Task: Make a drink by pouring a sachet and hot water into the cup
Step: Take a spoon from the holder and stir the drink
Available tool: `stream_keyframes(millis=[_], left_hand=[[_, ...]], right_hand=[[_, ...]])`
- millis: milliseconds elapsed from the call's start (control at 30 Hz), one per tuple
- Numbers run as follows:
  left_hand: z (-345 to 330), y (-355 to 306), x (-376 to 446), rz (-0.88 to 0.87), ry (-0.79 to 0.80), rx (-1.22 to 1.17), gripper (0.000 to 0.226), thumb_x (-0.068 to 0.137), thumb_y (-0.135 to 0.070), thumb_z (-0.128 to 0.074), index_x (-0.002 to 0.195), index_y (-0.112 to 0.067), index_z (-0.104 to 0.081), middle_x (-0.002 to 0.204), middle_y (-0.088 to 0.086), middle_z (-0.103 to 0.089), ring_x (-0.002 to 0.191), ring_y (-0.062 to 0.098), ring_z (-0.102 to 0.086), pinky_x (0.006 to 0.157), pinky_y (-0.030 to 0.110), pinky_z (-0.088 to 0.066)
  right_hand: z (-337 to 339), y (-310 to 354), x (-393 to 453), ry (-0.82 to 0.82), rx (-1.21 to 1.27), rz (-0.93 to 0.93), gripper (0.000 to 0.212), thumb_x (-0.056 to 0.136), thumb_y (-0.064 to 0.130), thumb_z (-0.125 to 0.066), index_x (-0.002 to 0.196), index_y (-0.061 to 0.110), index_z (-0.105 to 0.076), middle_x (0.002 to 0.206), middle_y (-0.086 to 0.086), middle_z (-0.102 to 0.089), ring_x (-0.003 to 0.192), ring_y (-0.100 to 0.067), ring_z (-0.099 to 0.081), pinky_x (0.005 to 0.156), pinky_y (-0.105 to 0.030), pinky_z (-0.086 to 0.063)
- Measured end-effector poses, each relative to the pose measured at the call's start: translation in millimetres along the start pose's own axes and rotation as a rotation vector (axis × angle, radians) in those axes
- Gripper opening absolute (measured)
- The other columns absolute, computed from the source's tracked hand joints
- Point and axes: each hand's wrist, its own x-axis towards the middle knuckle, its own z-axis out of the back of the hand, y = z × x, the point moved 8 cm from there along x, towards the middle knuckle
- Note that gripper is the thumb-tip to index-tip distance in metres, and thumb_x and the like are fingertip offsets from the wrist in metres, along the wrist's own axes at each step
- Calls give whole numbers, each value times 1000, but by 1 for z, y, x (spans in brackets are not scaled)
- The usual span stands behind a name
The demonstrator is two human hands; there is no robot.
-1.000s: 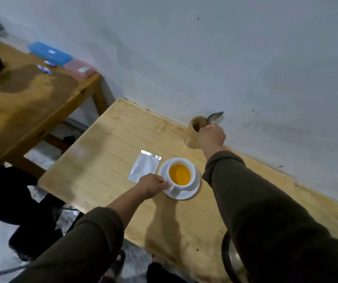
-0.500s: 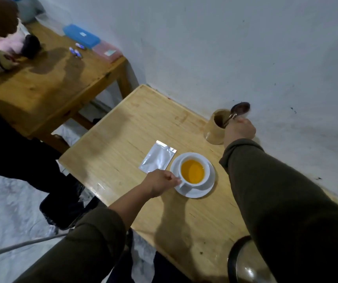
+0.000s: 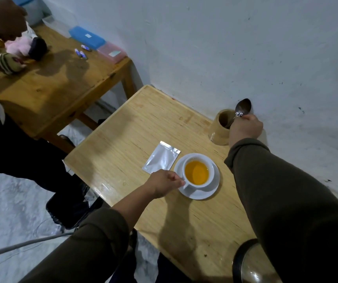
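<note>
A white cup (image 3: 210, 174) holding orange liquid sits on a white saucer (image 3: 207, 194) on the light wooden table (image 3: 143, 127). My left hand (image 3: 164, 183) pinches the cup's handle at the saucer's left side. A flat silver sachet (image 3: 161, 160) lies on the table just left of the saucer. My right hand (image 3: 244, 129) grips a metal spoon (image 3: 242, 108) by its stem, bowl end up, over a tan holder cup (image 3: 221, 127) by the wall.
A kettle's dark rim and glass lid (image 3: 249, 262) show at the bottom right. A second wooden table (image 3: 47, 88) at the left carries blue and pink boxes, small items and soft toys. Another person's hand (image 3: 0, 23) reaches over it. The wall runs close behind.
The view has shifted, so everything sits further right and lower. My right hand has kept the spoon at the tan holder, tilting it more upright. My left hand stays at the cup handle.
</note>
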Motion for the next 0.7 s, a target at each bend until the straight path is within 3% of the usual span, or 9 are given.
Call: stream_keyframes(millis=[200, 467, 700], left_hand=[[2, -2, 4, -8, -8, 22, 29, 87, -37, -64, 98, -11, -73, 105, 3, -72, 95, 13, -59, 80, 24, -42], [2, -3, 8, 4, 14, 13, 17, 84, -34, -68, 83, -18, -67, 80, -5, -61, 85, 12, -54, 68, 20, -41], [2, -2, 7, 19, 17, -10, 14, 84, -33, -69, 82, -19, -68, 92, -1, -65, 90, 12, -56, 79, 24, -43]], right_hand=[[6, 2, -5, -12, 3, -4, 24, 92, 22, -53, 109, 13, -67, 111, -8, -67, 99, -26, -65, 85, -30, -52], [10, 8, -2, 58, -51, 92, 28, 94, 24, -48, 113, 11, -64, 110, -10, -68, 105, -29, -62, 91, -34, -48], [9, 14, -7, 60, 14, 103, 30, 92, 16, -53, 121, 12, -59, 117, -7, -65, 107, -24, -62, 89, -27, -48]])
